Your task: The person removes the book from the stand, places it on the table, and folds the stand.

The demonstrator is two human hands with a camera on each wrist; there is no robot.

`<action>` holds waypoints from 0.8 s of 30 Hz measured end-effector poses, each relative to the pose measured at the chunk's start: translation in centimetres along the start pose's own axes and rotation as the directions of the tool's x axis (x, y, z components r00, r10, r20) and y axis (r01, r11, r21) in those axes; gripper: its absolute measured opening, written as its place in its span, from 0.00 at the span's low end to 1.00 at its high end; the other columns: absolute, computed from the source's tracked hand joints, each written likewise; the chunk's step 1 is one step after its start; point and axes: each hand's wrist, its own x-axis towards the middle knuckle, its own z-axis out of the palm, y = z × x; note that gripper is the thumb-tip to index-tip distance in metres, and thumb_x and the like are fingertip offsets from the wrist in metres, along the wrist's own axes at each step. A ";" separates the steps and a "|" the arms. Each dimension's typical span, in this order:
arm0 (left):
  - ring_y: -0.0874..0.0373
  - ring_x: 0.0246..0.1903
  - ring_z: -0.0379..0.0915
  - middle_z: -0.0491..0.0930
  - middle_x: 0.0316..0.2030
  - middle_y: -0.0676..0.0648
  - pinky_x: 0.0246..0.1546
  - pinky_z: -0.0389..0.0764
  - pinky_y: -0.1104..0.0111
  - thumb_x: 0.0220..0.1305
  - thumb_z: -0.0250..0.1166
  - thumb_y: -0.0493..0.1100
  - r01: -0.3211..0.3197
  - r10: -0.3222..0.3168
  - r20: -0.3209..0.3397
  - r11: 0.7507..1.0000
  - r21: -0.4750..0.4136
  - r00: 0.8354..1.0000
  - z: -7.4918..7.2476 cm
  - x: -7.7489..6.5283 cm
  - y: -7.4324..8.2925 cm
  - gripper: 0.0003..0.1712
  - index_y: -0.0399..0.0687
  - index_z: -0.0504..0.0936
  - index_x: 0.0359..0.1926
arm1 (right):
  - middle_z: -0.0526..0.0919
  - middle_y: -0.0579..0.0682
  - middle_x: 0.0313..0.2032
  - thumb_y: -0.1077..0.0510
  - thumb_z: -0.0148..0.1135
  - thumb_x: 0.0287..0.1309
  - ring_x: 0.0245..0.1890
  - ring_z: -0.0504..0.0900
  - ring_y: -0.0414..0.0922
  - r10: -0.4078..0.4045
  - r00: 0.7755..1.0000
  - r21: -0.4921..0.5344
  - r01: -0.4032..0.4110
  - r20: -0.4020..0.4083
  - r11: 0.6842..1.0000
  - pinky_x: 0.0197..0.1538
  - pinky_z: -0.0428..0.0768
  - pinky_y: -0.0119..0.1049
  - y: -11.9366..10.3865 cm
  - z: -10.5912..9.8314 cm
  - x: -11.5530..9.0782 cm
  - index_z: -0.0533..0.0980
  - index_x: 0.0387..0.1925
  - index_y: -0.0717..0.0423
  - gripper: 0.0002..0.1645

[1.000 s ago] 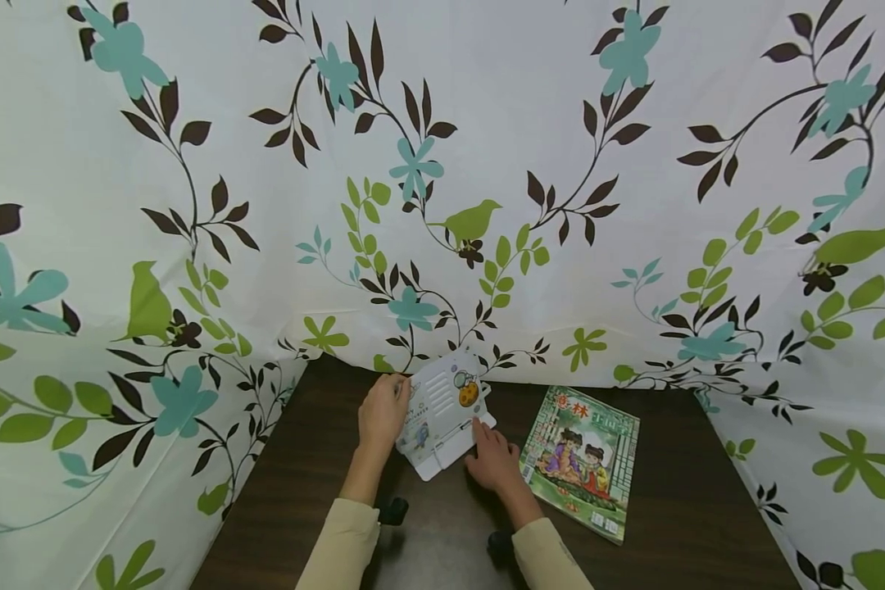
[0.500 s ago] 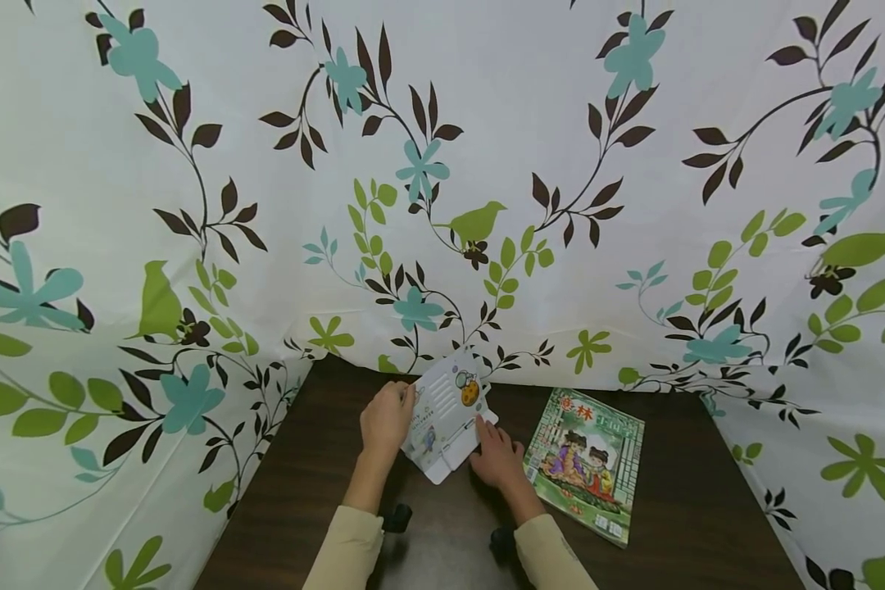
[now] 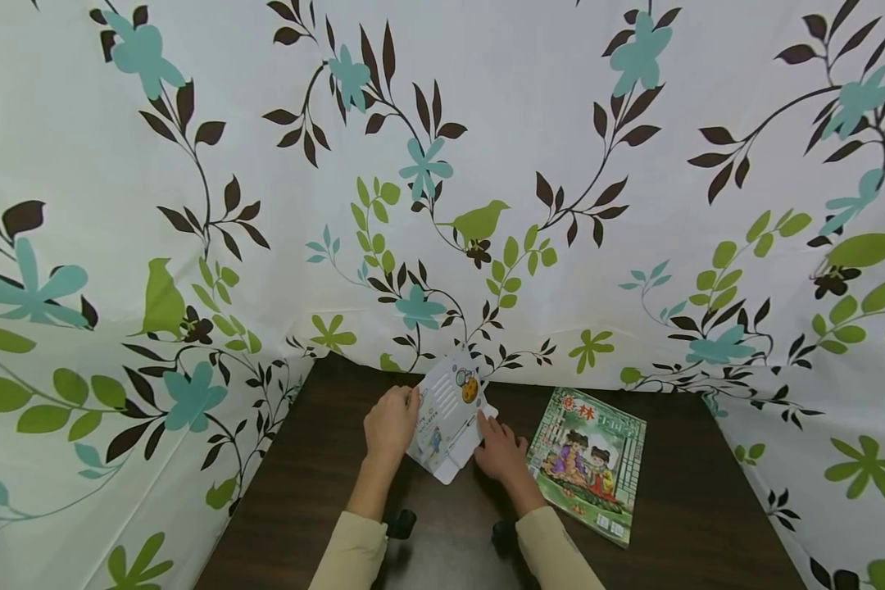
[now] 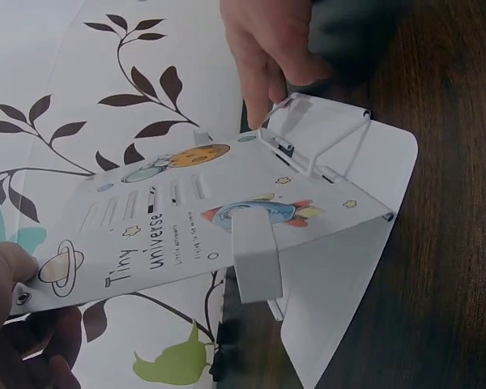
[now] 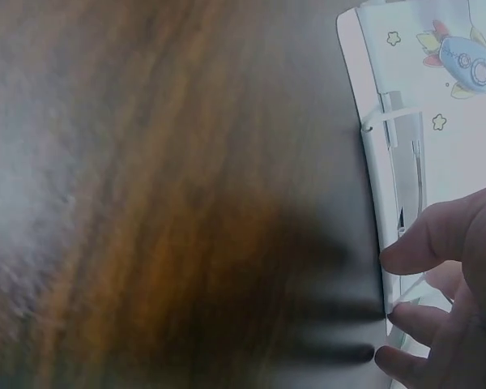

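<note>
A white book stand, printed with a planet, a rocket and the words "Tiny universe", is unfolded on the table, its panel tilted up from the flat base. At the panel's left edge, my left hand pinches the upper corner between thumb and fingers, as the left wrist view shows. My right hand holds the base's right end, thumb and fingertips at its edge. White wire page holders stick out along the panel's lower edge. A white block-like support overlaps the panel.
A green magazine with two cartoon figures lies to the right of the stand. The dark wooden table meets a white curtain with leaves, flowers and birds behind and at both sides.
The head view has shifted slightly. The stand's near corner has moved a little right and the panel looks somewhat steeper. Both hands keep their hold.
</note>
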 end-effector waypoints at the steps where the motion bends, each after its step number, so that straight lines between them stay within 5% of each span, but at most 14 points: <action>1: 0.50 0.30 0.83 0.87 0.37 0.47 0.32 0.84 0.49 0.81 0.61 0.53 0.000 0.000 0.002 1.000 0.001 1.000 0.0 -0.1 0.0 0.19 0.47 0.92 0.52 | 0.62 0.58 0.83 0.53 0.54 0.75 0.80 0.60 0.67 0.002 1.000 -0.003 -0.002 -0.001 1.000 0.73 0.53 0.80 0.0 0.0 0.2 0.55 0.86 0.45 0.43; 13: 0.47 0.30 0.87 0.91 0.38 0.46 0.27 0.82 0.50 0.80 0.62 0.53 0.001 -0.001 0.005 1.000 0.001 1.000 -0.3 -0.8 0.4 0.17 0.51 0.94 0.47 | 0.66 0.58 0.81 0.55 0.56 0.73 0.78 0.64 0.66 0.078 0.997 -0.011 -0.078 -0.006 0.997 0.74 0.52 0.79 -1.2 -0.7 0.4 0.60 0.85 0.43 0.42; 24: 0.57 0.19 0.73 0.82 0.23 0.53 0.19 0.70 0.61 0.81 0.59 0.54 0.006 -0.006 0.030 1.000 -0.014 1.000 0.2 -1.1 0.5 0.20 0.54 0.92 0.37 | 0.64 0.58 0.82 0.59 0.50 0.74 0.79 0.63 0.65 0.098 0.995 -0.002 -0.098 -0.011 0.995 0.76 0.53 0.77 -1.0 -0.3 1.5 0.58 0.86 0.40 0.42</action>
